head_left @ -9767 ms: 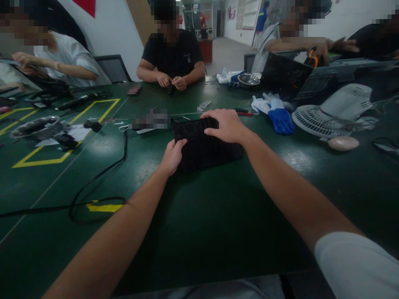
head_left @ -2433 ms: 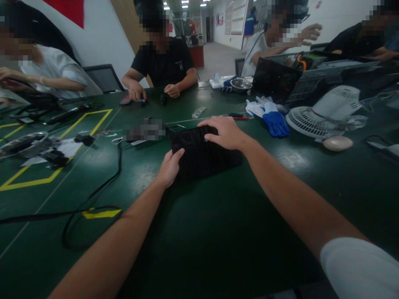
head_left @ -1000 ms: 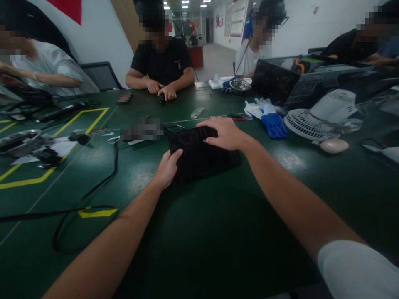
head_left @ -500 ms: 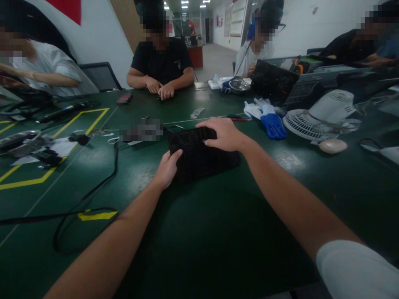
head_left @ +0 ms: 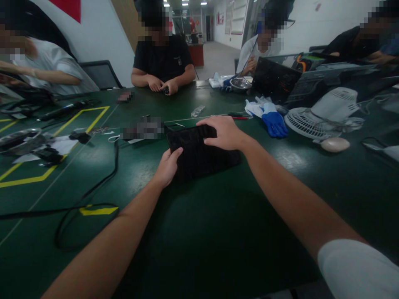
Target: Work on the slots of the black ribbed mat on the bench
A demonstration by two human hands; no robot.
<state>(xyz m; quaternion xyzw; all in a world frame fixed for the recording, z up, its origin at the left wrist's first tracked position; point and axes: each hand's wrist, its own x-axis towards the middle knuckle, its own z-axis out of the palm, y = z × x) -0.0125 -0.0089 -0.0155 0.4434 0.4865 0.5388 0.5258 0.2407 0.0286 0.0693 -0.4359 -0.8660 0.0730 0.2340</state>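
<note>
Evidently, the 2 bare hands share the work on a dark, flat, rectangular panel (head_left: pixel 205 160), which is at the green table (head_left: pixel 218 232) in front of the person. The left hand (head_left: pixel 166 168) grasps the panel at its left edge, thumb on the face and the other fingers hidden. The right hand (head_left: pixel 224 133) spreads over the far edge with its thumb on the face; whether it pinches or merely rests there, the view cannot tell. Nor does it show whether the underside lies flat.

For good handling, the left hand does best to hold firmly at the edge while the right applies light, even pressure, since the 2 contacts sit apart and uneven force could twist or skid the panel. Both wrists need to stay loose. The dark surface hides its detail, so feeling for any seam or catch seems wiser than forcing it.
</note>
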